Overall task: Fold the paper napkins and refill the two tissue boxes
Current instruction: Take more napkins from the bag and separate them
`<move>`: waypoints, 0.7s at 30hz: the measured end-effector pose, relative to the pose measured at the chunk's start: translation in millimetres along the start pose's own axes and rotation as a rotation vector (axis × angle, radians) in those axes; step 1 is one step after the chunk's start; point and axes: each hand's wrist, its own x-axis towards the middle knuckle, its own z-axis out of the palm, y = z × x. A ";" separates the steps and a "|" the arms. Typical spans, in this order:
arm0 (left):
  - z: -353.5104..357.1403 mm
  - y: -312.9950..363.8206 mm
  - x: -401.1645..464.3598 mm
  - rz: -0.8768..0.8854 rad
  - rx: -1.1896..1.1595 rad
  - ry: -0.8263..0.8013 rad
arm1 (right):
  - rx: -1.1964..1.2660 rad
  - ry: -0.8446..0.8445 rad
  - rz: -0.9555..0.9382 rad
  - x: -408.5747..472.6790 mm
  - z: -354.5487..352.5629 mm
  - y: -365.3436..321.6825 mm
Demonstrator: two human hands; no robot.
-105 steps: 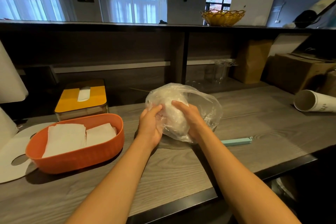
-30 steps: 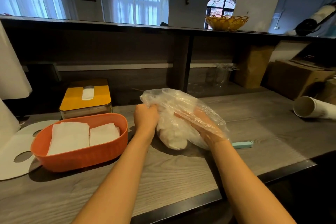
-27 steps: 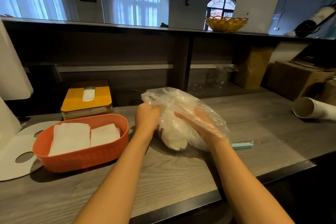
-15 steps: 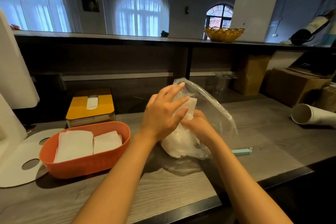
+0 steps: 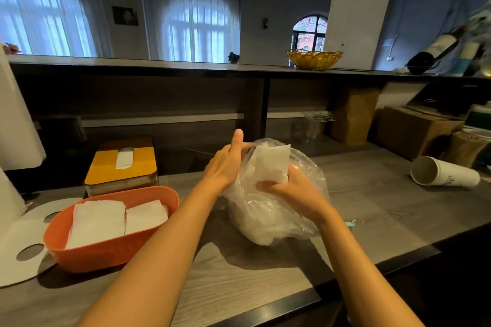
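A clear plastic bag (image 5: 265, 216) of white napkins sits mid-table. My left hand (image 5: 225, 164) holds the bag's mouth at its left rim, thumb pointing up; its fingertips are hidden behind the plastic. My right hand (image 5: 291, 191) grips a stack of white napkins (image 5: 271, 164) from below, and the stack stands upright, sticking out of the bag's mouth. To the left, an orange tray (image 5: 106, 252) holds two piles of folded napkins (image 5: 98, 221). Behind it stands a yellow-lidded tissue box (image 5: 122, 167) with a napkin poking from its slot.
A paper cup (image 5: 443, 174) lies on its side at the right. A white round board with holes (image 5: 18, 244) lies left of the tray. A teal clip (image 5: 351, 224) peeks out beside my right forearm. Cardboard boxes (image 5: 409, 133) and glass jars stand at the back right.
My right hand, earlier inside the bag, has lifted a napkin stack up through the bag's mouth. My left hand has shifted to the rim and stays on the plastic.
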 end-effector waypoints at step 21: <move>-19.8 -8.9 22.7 -0.101 -0.162 0.425 | 0.445 0.489 -0.089 74.3 5.4 -30.0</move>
